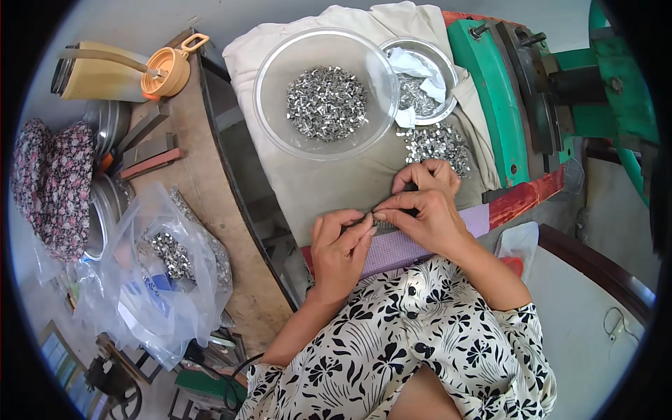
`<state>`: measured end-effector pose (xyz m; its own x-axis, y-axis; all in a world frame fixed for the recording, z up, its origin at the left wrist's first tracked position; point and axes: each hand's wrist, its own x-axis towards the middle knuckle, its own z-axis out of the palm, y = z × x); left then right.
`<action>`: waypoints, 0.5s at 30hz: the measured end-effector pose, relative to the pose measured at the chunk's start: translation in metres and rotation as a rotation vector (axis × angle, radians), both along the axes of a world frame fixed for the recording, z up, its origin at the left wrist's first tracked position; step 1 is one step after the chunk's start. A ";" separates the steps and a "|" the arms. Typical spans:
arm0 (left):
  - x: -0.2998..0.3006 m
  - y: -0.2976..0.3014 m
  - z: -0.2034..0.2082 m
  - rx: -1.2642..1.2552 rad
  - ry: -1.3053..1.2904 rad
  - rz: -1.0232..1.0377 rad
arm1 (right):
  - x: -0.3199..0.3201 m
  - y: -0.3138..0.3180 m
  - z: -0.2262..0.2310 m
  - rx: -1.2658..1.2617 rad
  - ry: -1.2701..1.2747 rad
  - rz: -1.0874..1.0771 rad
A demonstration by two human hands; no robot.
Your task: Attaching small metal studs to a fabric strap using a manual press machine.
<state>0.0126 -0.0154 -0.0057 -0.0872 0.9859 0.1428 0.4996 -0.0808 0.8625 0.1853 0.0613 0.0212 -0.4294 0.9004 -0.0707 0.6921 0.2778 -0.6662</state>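
My left hand (339,246) and my right hand (428,213) meet at the near edge of the cloth-covered worktop, thumbs and forefingers pinched together. What sits between the fingertips is too small and covered to make out. Under the right fingers, a short row of small metal pieces (383,225) partly shows beside the lilac checked strip (392,249). A loose pile of shiny small metal parts (439,145) lies on the cloth just beyond my right hand. Farther back, a wide clear plastic bowl (269,129) holds many similar parts.
A metal bowl (448,64) with small parts and white scraps stands behind the pile. The green machine (483,98) borders the worktop on the right. On the left, a wooden bench (241,266) carries a plastic bag (133,294) of parts, metal bars and an orange-lidded bottle (168,73).
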 end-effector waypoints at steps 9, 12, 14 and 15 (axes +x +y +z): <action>-0.001 -0.001 -0.003 -0.002 -0.003 -0.006 | 0.000 -0.001 0.001 0.018 0.014 -0.010; -0.001 -0.002 -0.004 -0.002 -0.008 -0.001 | -0.002 -0.002 0.001 0.010 0.014 -0.020; -0.001 -0.001 -0.004 -0.003 -0.004 -0.003 | -0.001 -0.002 0.002 -0.002 0.019 -0.028; -0.001 -0.001 -0.004 -0.005 0.002 0.000 | 0.001 -0.002 0.002 -0.002 0.019 -0.029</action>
<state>0.0118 -0.0168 -0.0097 -0.0867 0.9866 0.1385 0.5015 -0.0769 0.8617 0.1859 0.0593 0.0234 -0.4042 0.9124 -0.0647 0.6873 0.2563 -0.6797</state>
